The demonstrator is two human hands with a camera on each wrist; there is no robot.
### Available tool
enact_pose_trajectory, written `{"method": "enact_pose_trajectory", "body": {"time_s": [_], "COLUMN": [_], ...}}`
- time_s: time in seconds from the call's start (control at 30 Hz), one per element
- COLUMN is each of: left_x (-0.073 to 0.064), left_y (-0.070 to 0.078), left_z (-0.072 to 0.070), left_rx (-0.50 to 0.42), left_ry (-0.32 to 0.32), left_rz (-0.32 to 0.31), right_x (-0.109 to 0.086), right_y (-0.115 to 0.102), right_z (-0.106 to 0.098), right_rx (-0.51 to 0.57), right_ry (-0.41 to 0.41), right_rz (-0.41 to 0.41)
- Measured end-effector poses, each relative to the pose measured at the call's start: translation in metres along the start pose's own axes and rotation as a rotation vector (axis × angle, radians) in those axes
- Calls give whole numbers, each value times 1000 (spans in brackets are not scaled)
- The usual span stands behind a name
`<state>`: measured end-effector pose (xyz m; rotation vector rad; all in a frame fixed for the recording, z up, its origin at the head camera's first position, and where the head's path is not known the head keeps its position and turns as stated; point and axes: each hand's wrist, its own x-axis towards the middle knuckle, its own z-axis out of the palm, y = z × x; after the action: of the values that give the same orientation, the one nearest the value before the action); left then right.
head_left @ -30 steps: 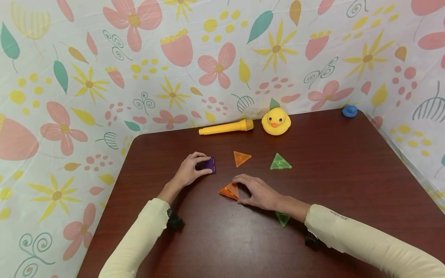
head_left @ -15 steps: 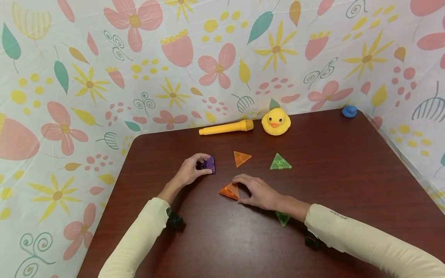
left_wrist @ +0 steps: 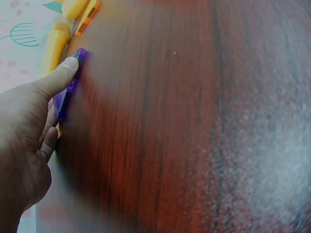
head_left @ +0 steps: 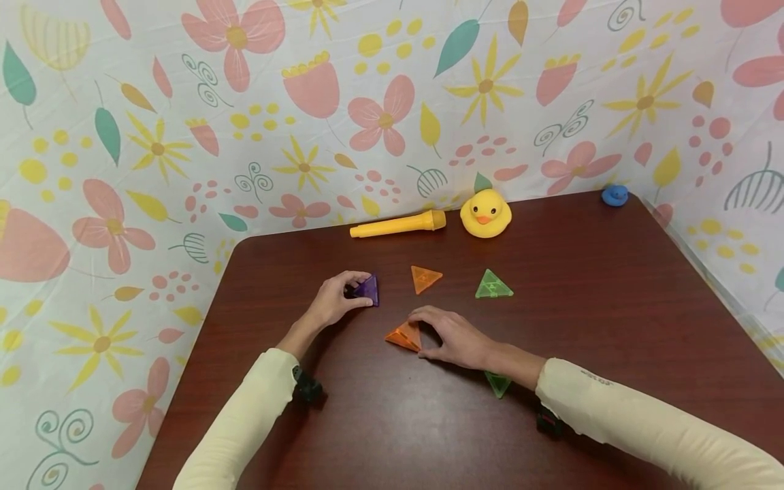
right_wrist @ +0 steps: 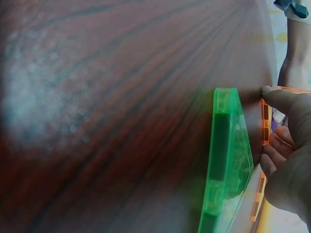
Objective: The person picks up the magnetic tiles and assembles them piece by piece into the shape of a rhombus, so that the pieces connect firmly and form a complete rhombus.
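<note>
In the head view my left hand (head_left: 333, 299) pinches a purple translucent triangle magnetic tile (head_left: 369, 290) between thumb and fingers; the left wrist view shows the thumb on the edge of this purple tile (left_wrist: 73, 83). My right hand (head_left: 456, 339) holds orange triangle tiles (head_left: 404, 336) at the table's middle, thumb and fingertips at their right side. They look joined at an angle, partly covered by the fingers. Beyond them an orange triangle tile (head_left: 425, 279) lies flat. A green triangle tile (head_left: 499, 385) sits partly under my right forearm, large in the right wrist view.
Another green triangle tile (head_left: 493, 286) lies on the brown table (head_left: 392, 435) at right. Along the back edge are a yellow toy microphone (head_left: 398, 224), a yellow rubber duck (head_left: 486, 214) and a small blue duck (head_left: 615, 196). A flowered cloth (head_left: 380, 88) hangs behind.
My left fingers have shifted slightly on the purple tile, so more of its face shows. My right hand and the orange tiles stay in place.
</note>
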<state>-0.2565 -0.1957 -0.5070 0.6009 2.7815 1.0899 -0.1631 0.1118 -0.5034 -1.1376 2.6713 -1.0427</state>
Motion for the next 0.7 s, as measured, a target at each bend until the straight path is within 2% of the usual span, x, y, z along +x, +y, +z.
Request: {"method": "enact_pose_trajectory", "body": {"time_s": [0.4, 0.7], "left_x": [-2, -4], "left_y": [0, 0], "left_z": [-2, -2], "left_rx": [33, -32], "left_ry": [9, 24], "left_rz": [15, 27], "right_x": [1, 0], "right_y": [1, 2], "right_z": [1, 1], "right_rx": [-10, -11], "right_ry": [-3, -1], "right_rz": [-1, 3]}}
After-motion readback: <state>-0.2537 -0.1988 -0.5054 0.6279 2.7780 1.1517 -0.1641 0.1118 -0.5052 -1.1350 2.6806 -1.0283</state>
